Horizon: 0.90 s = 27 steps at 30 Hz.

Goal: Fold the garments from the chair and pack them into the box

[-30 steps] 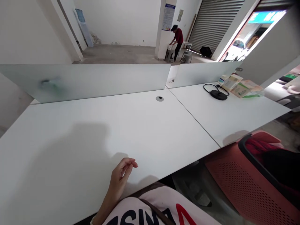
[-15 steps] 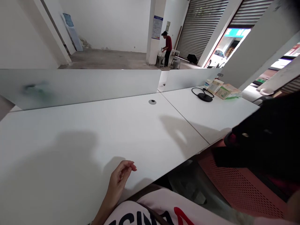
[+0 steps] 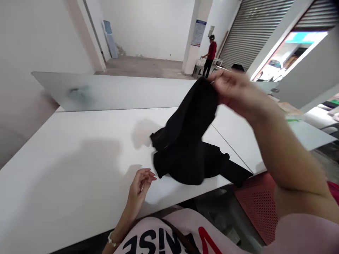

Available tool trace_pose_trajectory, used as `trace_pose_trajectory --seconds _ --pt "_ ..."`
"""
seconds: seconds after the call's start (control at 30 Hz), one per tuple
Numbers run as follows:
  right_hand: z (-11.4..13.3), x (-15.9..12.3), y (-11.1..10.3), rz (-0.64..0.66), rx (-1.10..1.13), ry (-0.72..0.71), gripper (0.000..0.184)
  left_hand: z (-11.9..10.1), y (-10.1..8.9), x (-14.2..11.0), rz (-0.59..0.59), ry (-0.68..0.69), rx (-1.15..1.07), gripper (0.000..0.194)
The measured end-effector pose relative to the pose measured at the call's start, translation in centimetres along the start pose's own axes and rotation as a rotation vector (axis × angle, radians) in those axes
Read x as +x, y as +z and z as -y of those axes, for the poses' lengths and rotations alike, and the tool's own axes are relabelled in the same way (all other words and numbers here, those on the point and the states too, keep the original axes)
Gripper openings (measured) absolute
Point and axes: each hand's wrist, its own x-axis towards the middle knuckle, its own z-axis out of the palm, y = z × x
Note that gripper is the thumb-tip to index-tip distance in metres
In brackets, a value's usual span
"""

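- Nearest, at right, just off the desk's near edge: shows a perforated red plastic basket (image 3: pixel 261 208), partly behind the right forearm.
- Near, at left: holds the left hand (image 3: pixel 140 183) low over the white desk (image 3: pixel 92 121), with fingers loosely curled, only a narrow gap to the thumb, and nothing gripped.
- Just right of those fingertips: has a black garment (image 3: pixel 188 151) bunched over the desk, with one strip reaching right to the near edge; too blurred to tell how much rests and how much hangs.
- Farther in: pinches the garment's raised top edge with the right hand (image 3: pixel 234 90).
- Judged by pose, at the step of bringing the garment over the desk; seems to call next for lowering that edge and taking a free edge with the left.
- Far: looks onto a frosted partition (image 3: pixel 127 91) and, beyond, a person in a red top (image 3: pixel 211 53).
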Motion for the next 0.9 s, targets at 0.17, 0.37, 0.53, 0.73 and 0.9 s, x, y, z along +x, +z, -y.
trace_pose_trajectory --seconds 0.17,0.37,0.53,0.73,0.9 --pt "-11.3 -2.9 2.8 0.088 -0.128 0.094 0.04 -0.6 -2.4 0.7 -0.133 0.03 0.211 0.027" --pt "-20.8 -9.7 4.8 -0.116 -0.745 0.239 0.041 -2.5 -2.7 2.9 -0.204 0.309 0.649 0.031" --pt "-22.6 -11.8 7.1 -0.131 -0.789 0.282 0.037 -3.5 -0.6 6.2 -0.124 0.482 0.891 0.063" --pt "-22.8 -10.8 5.9 -0.218 -0.803 0.269 0.032 -3.5 -2.1 7.7 -0.089 0.172 0.899 0.045" --pt "-19.1 -8.0 -0.3 -0.49 -0.829 0.143 0.034 -6.3 -8.4 7.2 -0.673 0.304 0.788 0.031"
